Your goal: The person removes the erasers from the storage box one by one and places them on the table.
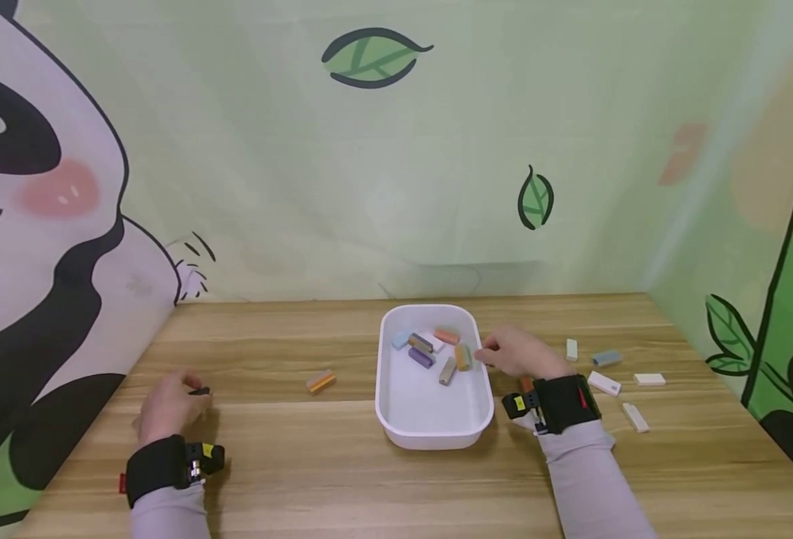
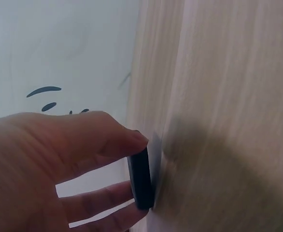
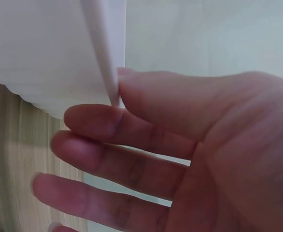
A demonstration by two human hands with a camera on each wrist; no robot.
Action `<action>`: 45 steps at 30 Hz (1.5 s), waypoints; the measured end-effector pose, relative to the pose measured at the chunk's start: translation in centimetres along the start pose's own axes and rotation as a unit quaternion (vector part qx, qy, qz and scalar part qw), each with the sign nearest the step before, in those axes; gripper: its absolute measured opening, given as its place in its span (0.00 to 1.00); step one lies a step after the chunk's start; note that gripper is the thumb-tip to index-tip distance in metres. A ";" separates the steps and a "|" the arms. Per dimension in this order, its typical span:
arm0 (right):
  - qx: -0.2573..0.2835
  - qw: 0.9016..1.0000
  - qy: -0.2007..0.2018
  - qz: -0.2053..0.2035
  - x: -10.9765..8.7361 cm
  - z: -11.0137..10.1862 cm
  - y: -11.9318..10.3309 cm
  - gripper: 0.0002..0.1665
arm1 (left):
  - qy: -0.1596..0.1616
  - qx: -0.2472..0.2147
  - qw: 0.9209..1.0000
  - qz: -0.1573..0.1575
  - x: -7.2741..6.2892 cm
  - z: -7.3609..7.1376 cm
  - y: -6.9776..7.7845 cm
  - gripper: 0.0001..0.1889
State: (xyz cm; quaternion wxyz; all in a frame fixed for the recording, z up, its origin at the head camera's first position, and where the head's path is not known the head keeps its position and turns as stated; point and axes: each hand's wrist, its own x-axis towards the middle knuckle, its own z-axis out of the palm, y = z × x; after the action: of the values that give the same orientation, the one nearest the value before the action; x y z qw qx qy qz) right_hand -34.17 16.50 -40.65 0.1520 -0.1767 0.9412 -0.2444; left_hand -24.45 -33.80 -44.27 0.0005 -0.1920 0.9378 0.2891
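Pale right sleeve (image 1: 594,479) nearest, toward five o'clock; at four, pinching white tub (image 1: 434,438) by rim with right hand (image 1: 523,352), presumably for steadiness; at eight, gripping dark block (image 2: 140,179) by ends with left hand (image 1: 171,408), likely for control

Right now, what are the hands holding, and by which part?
Left hand: a black block, by its two ends. Right hand: the white tub, by its right rim.
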 end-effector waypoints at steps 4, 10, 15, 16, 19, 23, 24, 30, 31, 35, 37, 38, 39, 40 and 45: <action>-0.001 1.000 -0.001 0.003 0.1 0.1 0.0 0.14 | -0.004 0.005 1.000 -0.017 0.1 0.0 0.1 0.18; -0.006 1.000 0.000 0.003 0.0 -0.1 -0.1 0.14 | -0.004 0.006 1.000 -0.024 0.2 0.0 0.2 0.18; -0.010 1.000 0.000 0.003 0.0 -0.3 -0.2 0.14 | -0.017 0.009 0.999 -0.028 0.2 -0.2 0.6 0.19; -0.010 1.000 0.000 0.002 0.0 -0.3 -0.2 0.14 | -0.020 0.010 0.999 -0.029 0.2 -0.2 0.7 0.19; -0.007 1.000 0.001 0.003 -0.1 -0.3 -0.2 0.14 | -0.028 0.015 0.999 -0.031 0.1 -0.2 1.0 0.21; 0.001 1.000 0.001 0.009 -0.3 -0.2 -0.1 0.15 | -0.040 0.015 0.999 -0.028 0.1 -0.1 1.4 0.22; 0.004 1.000 0.001 0.010 -0.3 -0.2 -0.1 0.15 | -0.043 0.014 0.999 -0.028 0.1 0.0 1.5 0.23; 0.001 1.000 0.001 0.004 -0.4 0.1 0.1 0.16 | -0.055 0.029 0.998 -0.009 0.0 0.7 2.3 0.25; -0.001 1.000 0.001 0.003 -0.4 0.2 0.1 0.16 | -0.055 0.035 0.998 -0.001 0.0 0.7 2.5 0.25; -0.002 1.000 0.001 0.004 -0.1 0.3 0.2 0.17 | -0.040 0.058 0.997 0.041 -0.1 1.0 3.9 0.24; 0.001 1.000 0.001 0.007 -0.1 0.3 0.2 0.17 | -0.032 0.067 0.995 0.062 -0.3 1.3 5.0 0.24; 0.002 1.000 0.000 0.009 -0.1 0.3 0.2 0.16 | -0.026 0.071 0.994 0.073 -0.4 1.6 5.6 0.23; 0.004 1.000 0.000 0.010 -0.1 0.3 0.2 0.16 | -0.020 0.071 0.994 0.084 -0.5 1.9 6.4 0.23; 0.004 1.000 0.001 0.011 -0.2 0.3 0.2 0.16 | -0.015 0.070 0.993 0.092 -0.7 2.2 7.2 0.23; 0.006 1.000 0.004 0.008 -0.2 0.1 0.0 0.15 | 0.023 0.081 0.984 0.159 -2.0 4.5 11.5 0.20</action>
State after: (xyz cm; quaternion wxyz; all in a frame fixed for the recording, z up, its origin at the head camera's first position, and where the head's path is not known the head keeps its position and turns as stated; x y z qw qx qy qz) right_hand -33.96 16.51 -40.66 0.1511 -0.1669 0.9419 -0.2492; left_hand -27.26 -21.97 -41.54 -0.0515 -0.0466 0.9765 0.2039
